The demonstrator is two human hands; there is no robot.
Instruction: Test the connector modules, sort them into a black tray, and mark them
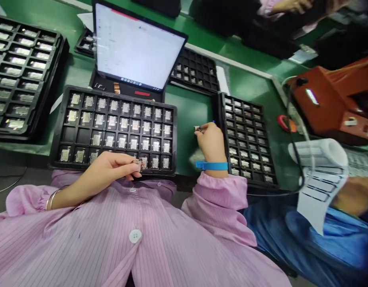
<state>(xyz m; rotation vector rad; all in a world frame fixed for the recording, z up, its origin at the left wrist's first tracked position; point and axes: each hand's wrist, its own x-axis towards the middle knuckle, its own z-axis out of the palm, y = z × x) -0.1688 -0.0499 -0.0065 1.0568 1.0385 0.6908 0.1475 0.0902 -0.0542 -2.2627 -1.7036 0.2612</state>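
Observation:
My left hand (pixel 120 166) is closed in a pinch on a small circuit board (pixel 138 162) over the front edge of the near black tray (pixel 174 159). That tray holds rows of small boards with silvery metal covers, and two pockets at its left side hold none. To the right of the tray, over the green tabletop (pixel 186 105), my right hand (pixel 212 141) pinches another small silvery board (pixel 197 128) at its fingertips. A blue band (pixel 212 166) circles the right wrist.
Behind the near tray stands an open laptop (pixel 136 48). Trays of boards flank me: a stack (pixel 60 59) at left and a tray (pixel 252 139) at right. Another tray (pixel 196 65) lies behind. Farther right are an orange-brown machine (pixel 324 99), a label roll (pixel 321 153) and a person's blue clothing (pixel 279 227).

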